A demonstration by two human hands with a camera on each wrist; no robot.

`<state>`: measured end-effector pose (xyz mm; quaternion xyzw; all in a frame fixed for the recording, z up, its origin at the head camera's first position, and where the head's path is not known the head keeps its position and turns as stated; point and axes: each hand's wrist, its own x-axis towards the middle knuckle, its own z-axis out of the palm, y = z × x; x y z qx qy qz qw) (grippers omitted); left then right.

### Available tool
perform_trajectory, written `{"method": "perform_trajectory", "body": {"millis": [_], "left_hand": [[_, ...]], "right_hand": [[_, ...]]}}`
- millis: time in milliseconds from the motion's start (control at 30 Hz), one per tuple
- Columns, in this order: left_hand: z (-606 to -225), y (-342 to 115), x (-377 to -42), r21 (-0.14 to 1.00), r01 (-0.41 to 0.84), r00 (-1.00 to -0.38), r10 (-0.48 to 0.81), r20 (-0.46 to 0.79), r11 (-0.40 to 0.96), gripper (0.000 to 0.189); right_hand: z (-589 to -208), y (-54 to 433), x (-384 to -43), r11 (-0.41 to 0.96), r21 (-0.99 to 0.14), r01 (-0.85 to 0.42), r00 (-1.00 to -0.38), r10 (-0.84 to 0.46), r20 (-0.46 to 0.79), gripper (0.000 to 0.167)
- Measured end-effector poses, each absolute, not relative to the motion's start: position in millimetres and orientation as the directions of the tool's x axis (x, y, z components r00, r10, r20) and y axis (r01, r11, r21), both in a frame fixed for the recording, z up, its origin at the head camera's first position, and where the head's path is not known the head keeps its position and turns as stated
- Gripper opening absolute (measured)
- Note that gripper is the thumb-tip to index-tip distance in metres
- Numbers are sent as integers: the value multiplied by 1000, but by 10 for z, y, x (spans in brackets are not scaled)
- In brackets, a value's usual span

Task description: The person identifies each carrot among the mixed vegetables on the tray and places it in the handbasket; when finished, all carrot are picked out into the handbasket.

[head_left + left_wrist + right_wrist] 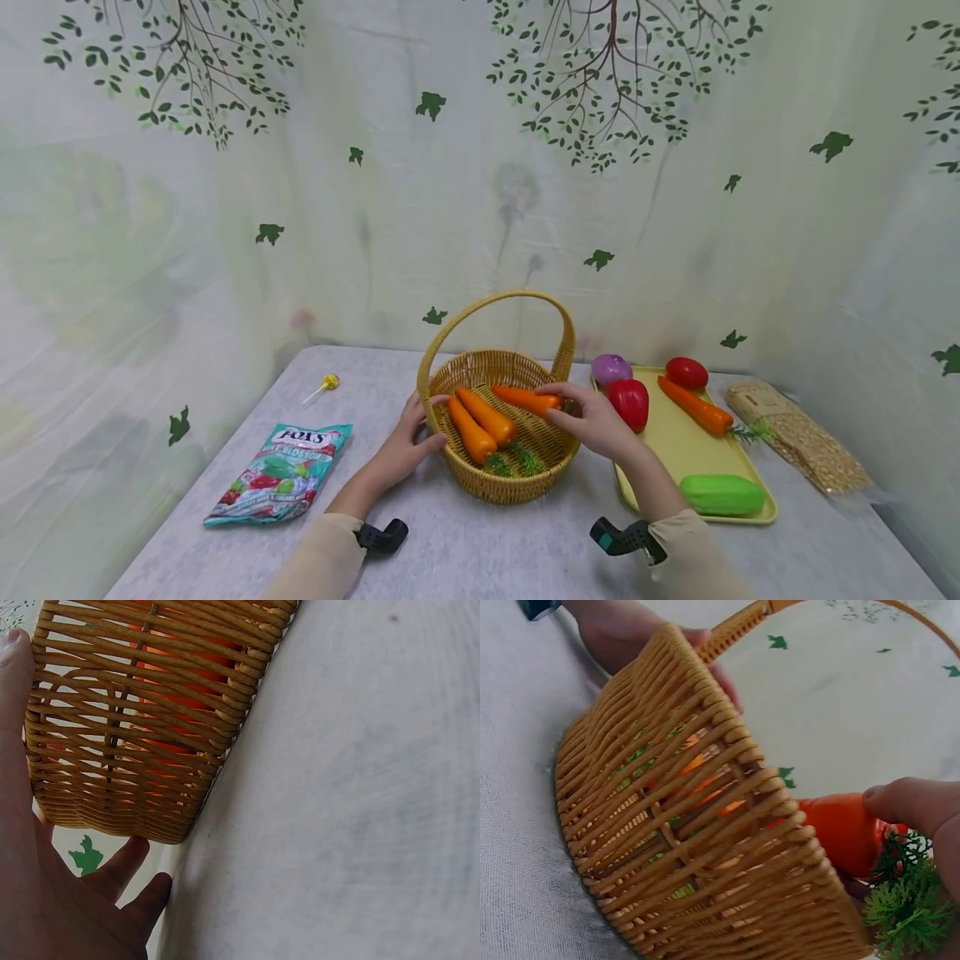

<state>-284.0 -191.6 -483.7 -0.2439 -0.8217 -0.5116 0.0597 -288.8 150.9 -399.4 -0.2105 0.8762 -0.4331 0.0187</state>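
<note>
"What's in the wicker basket [510, 490], there in the middle of the table [487, 546]?"

"A pair of carrots [487, 417], side by side in its left half, leafy ends toward the near rim. A third carrot [525, 400] is at the right, within the rim, its tip pointing left. I can't tell whether it touches the others or the basket's floor."

"And the yellow tray [660, 454] on the right?"

"A fourth carrot [695, 406], a red tomato [686, 373] at the far end, a long green vegetable [722, 494] at the near end, and a red bell pepper [628, 404] by the left edge. The purple onion [612, 369] is at the far left corner; whether it sits on the tray is hard to say."

"The plastic packet [798, 433] beyond it?"

"Full of small tan pieces, too small to make out. On the left, the Fox's candy bag [283, 475] hides its contents."

"What are the fingers doing?"

"The right hand [600, 422] pinches the third carrot near its leafy end, thumb on top; the lower fingers are mostly hidden. The left hand [401, 446] is spread wide, touching the basket's left side, with some fingertips out of sight behind the weave."
</note>
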Motion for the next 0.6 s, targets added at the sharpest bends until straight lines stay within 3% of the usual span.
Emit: {"method": "perform_trajectory", "body": {"millis": [600], "left_hand": [[-4845, -1890, -2829, 814, 455, -879, 330, 345, 361, 56]], "right_hand": [[-4022, 1196, -3101, 682, -596, -424, -895, -418, 157, 30]]}}
